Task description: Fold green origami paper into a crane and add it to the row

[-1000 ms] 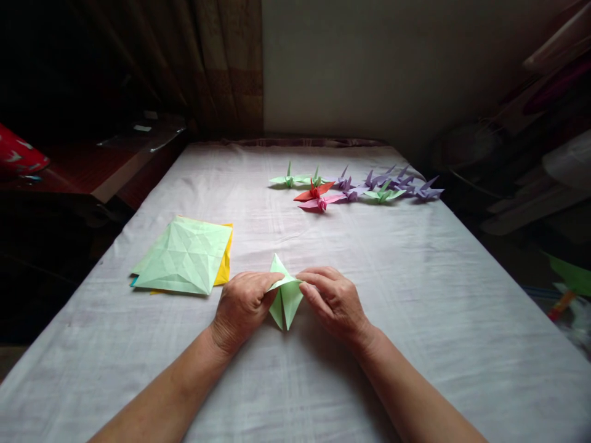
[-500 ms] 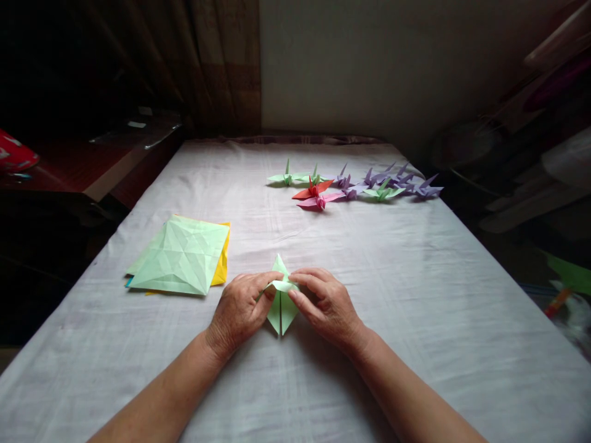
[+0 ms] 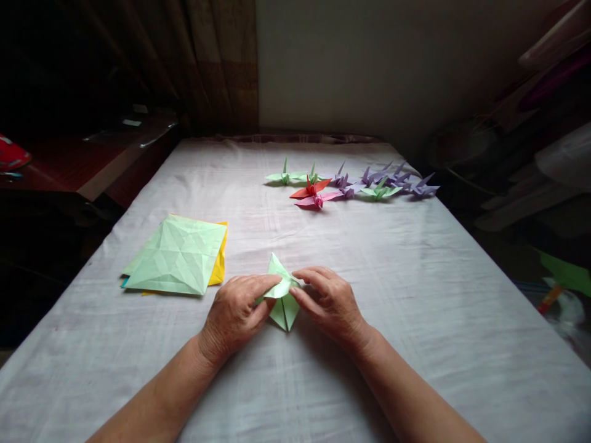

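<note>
A light green folded origami paper (image 3: 285, 310) lies between my hands near the middle of the table, one point directed away from me and a slit end towards me. Its middle flap is lifted and curved. My left hand (image 3: 242, 307) grips the flap's left side between thumb and fingers. On the right edge, my right hand (image 3: 330, 301) pinches the paper with thumb and forefinger. Parts of the paper are hidden under the fingers.
Left of my hands lies a stack of creased paper sheets (image 3: 178, 255), pale green over yellow. Several folded paper cranes, among them a red crane (image 3: 311, 188) and a green crane (image 3: 380, 191), stand at the back right of the cloth-covered table (image 3: 415, 295).
The paper has turned slightly, its far point now leaning left and its near end right. The middle flap is opened wider and tilts down towards my left hand.
</note>
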The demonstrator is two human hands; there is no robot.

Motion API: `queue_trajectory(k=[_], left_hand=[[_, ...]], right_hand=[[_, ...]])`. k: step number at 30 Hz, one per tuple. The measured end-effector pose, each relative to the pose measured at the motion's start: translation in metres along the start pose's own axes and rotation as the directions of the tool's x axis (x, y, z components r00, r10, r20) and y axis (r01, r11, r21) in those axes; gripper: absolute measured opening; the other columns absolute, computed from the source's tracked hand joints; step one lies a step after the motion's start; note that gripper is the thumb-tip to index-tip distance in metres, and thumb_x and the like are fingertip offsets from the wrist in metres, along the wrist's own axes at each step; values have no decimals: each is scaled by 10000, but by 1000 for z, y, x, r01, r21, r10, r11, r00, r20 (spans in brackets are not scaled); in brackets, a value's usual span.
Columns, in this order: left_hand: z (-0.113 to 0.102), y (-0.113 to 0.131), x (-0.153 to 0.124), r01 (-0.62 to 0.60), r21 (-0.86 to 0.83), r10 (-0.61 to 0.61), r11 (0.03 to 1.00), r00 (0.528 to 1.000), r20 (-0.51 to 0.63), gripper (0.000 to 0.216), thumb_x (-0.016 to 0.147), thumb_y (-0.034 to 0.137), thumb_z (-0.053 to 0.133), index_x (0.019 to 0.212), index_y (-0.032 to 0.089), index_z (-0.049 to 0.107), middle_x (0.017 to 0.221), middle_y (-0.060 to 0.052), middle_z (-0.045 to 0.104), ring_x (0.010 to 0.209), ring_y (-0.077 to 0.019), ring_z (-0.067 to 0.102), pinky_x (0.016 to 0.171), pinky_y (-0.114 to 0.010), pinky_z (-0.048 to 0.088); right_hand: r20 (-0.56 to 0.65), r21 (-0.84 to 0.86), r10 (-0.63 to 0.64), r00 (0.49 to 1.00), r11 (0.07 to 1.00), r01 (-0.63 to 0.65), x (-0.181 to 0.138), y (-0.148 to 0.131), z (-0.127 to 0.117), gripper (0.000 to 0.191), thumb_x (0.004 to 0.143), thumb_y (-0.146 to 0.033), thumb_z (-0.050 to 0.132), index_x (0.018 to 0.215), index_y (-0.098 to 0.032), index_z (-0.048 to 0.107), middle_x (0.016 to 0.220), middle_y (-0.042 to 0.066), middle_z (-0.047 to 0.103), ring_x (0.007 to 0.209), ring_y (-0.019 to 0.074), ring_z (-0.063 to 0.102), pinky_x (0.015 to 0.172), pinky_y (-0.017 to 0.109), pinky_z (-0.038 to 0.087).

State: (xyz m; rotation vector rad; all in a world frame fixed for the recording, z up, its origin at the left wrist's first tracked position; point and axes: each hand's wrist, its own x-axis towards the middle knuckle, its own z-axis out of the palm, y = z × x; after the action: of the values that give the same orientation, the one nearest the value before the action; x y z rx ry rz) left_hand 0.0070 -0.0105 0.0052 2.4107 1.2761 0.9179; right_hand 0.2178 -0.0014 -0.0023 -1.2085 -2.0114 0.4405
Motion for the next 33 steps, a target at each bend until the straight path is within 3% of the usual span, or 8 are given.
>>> queue_trajectory(k=[5,9,17,20,23,25,29,33], left_hand=[[-5,7,2,-47,9,47,999,999,13,270,924,330,577,1139,205,681,1070,-88,759,962,-232,719,844,-368,557],[-3,9,3,-36,-40,36,999,999,22,268,946,361,565,1133,198,666,1061,-83,758,953,-215,721,824,-335,567],[5,4,1,173,-156,-181,973,983,-37,315,944,280,526,1234,180,599,1012,-58,747,672,-127,684,694,-240,558],[5,6,5,235,-163,-243,958,969,-31,274,946,302,493,1146,183,637,876,-28,742,641,-134,667,650,-235,533],[-2,8,14,343,-158,-340,926,939,50,257,932,338,468,1041,195,651,637,32,670,516,-126,607,534,-215,474],[-10,9,21,392,-126,-377,911,917,130,246,893,325,488,1049,212,641,619,52,667,476,-122,590,507,-213,455],[-28,13,37,376,33,-374,926,901,219,260,798,259,558,1035,270,664,905,36,763,639,-145,689,597,-232,485],[-34,23,48,268,378,-357,886,915,188,161,833,387,601,770,265,684,648,16,713,575,-198,658,519,-261,392]], right_hand=[[-4,-70,5,1000,998,-5,0,8,0,144,925,-242,572,994,-211,695,897,52,738,785,184,673,725,303,526],[-42,11,36,998,999,-35,1,8,1,178,924,-236,552,1028,-226,697,907,57,743,800,183,678,760,313,543],[35,174,245,969,953,-247,1,1,2,418,797,-278,658,1206,-199,633,943,46,732,748,158,659,681,279,539],[59,95,339,939,934,-343,5,0,2,323,792,-227,605,1103,-201,688,844,19,730,657,144,638,632,265,509],[84,4,336,938,941,-337,12,-1,-2,216,789,-176,570,914,-237,735,789,-1,735,664,148,643,619,251,477],[115,-42,298,948,955,-295,19,-2,-6,211,784,-157,567,862,-254,739,785,-10,739,660,144,640,606,241,459],[188,-137,254,949,963,-231,32,-9,-14,210,794,-149,581,864,-263,743,803,-9,740,669,144,639,599,237,431],[212,-239,264,941,948,-212,41,-19,-16,123,808,-205,618,793,-256,729,734,-17,716,635,141,615,565,240,379]])
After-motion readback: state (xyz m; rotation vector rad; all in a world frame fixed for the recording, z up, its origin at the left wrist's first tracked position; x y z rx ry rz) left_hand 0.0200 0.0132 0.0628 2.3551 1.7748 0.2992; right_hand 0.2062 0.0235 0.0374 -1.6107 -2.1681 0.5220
